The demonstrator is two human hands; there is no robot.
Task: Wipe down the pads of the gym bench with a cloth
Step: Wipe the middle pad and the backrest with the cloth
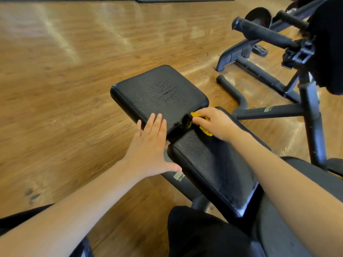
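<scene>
While left hand (150, 145) lies flat, right hand (216, 125) fingers clutch a half-hidden yellow cloth (201, 125).

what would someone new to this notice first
The yellow cloth stands out most, bunched under the right hand at the gap between the two black pads. The left hand lies flat with straight fingers on the near edge of the far pad, while the near pad runs back toward the person. Behind, at upper right, a black machine frame stands on the glossy wooden floor.
</scene>
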